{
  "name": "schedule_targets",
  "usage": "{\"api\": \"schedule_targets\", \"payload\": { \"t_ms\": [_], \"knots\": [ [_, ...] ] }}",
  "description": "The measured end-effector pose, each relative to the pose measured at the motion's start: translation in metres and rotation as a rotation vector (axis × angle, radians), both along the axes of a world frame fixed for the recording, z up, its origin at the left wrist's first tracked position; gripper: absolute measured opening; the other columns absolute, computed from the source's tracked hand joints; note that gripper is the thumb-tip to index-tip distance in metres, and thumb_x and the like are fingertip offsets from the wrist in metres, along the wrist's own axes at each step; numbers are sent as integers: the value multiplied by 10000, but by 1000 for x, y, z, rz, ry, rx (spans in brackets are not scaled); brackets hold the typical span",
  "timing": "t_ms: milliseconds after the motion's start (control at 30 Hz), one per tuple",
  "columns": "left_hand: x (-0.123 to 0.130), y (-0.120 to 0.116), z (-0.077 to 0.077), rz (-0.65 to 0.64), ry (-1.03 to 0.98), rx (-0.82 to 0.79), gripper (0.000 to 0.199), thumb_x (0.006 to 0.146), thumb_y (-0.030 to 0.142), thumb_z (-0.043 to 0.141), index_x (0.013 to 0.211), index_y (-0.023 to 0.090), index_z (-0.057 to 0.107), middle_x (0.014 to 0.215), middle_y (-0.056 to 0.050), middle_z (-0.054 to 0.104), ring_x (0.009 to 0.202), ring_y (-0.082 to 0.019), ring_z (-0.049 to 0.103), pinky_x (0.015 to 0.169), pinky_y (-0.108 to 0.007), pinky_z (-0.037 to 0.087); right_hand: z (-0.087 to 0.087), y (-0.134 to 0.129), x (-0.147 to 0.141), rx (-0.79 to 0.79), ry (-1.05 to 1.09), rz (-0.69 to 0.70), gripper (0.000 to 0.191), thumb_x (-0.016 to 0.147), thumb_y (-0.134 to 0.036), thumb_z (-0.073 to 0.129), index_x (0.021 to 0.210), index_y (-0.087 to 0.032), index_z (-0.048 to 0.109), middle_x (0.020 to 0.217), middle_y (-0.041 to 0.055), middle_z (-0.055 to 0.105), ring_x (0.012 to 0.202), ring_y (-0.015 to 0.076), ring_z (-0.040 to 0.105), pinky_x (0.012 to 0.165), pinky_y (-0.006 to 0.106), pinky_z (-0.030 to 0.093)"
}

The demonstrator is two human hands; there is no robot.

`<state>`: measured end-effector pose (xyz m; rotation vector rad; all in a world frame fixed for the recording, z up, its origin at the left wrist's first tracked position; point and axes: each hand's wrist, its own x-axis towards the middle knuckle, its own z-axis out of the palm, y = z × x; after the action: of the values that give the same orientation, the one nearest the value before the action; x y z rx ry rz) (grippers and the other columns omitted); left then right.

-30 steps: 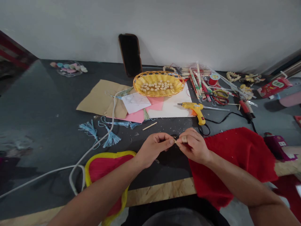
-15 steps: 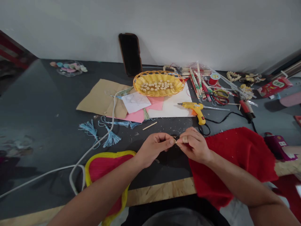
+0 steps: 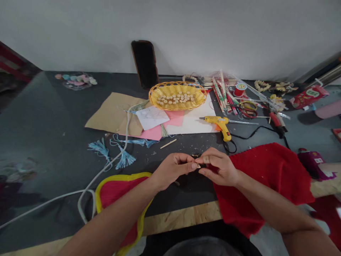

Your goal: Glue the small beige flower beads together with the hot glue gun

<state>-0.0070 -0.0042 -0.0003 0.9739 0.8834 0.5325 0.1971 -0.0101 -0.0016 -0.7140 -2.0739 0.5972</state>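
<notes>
My left hand pinches a tiny cream-coloured piece between thumb and forefinger, above the dark table. What kind of piece it is, I cannot make out at this size. Close against it is my right hand, with a band around one finger. Its forefinger reaches to the piece while its thumb stands apart, lower down. A few similar crumbs lie on the table just beyond the fingertips. Farther back, a yellow woven basket holds many small cream flower-like pieces.
A yellow glue gun lies beyond my right hand, its black cord curling nearby. Red cloth spreads under my right forearm. Blue tassels, a white cable and brown paper lie left. A phone leans on the wall.
My right thumb has come away from its forefinger and dropped lower, opening the pinch. My left hand keeps hold of the tiny piece, which shows more now. The view has shifted slightly.
</notes>
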Motion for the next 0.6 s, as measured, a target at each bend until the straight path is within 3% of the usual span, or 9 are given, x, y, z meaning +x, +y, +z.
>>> {"api": "schedule_targets", "payload": {
  "t_ms": [367, 600],
  "knots": [
    [0, 0, -3, -7, -64, 18, 386, 728, 511, 728, 701, 131, 667, 616, 28, 527, 580, -80, 398, 564, -217, 266, -1, 1, -2, 39, -5, -33, 158, 845, -193, 672, 995, -194, 623, 805, 53, 703, 756, 152, 653, 683, 285, 530],
    [2, -1, 1, 22, -40, -28, 323, 689, 429, 783, 697, 127, 668, 578, 39, 501, 553, -66, 365, 528, -210, 228, -3, 1, -4, 87, -48, -76, 152, 843, -211, 678, 979, -209, 611, 801, 40, 698, 741, 150, 657, 668, 283, 528]
  ]
}}
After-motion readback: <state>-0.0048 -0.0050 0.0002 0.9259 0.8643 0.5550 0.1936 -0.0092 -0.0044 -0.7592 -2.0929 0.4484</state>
